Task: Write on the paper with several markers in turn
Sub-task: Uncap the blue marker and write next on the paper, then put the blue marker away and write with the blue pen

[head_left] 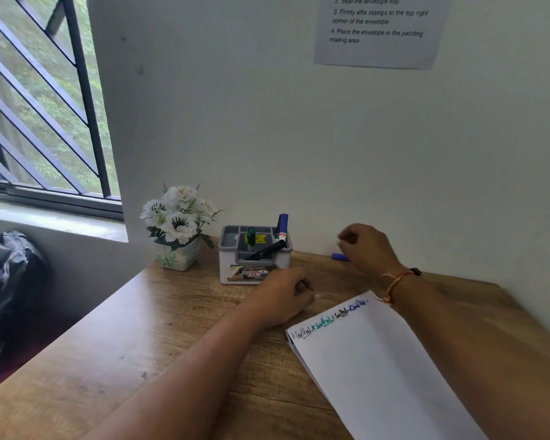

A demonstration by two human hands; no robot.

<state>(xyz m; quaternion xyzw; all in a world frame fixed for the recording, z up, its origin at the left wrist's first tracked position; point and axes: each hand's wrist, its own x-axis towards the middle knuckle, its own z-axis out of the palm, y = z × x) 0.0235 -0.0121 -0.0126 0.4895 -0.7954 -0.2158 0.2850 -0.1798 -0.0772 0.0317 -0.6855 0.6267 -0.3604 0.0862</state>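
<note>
A white paper (pixel 385 369) lies on the wooden desk (pixel 140 344), with short words in black, green and blue ink along its top edge. A grey marker holder (pixel 235 265) stands by the wall with a green marker (pixel 251 236), a black marker (pixel 267 250) and a blue-capped marker (pixel 282 226) in it. My left hand (pixel 283 296) rests on the desk as a loose fist in front of the holder, with nothing visible in it. My right hand (pixel 367 247) is curled near the wall. A small blue marker piece (pixel 340 257) pokes out from under it; whether it is gripped is unclear.
A pot of white artificial flowers (pixel 178 230) stands left of the holder. The white wall runs along the desk's far and right sides, with a printed instruction sheet (pixel 378 30) pinned on it. A barred window (pixel 38 106) and a dark bag (pixel 10 281) are on the left.
</note>
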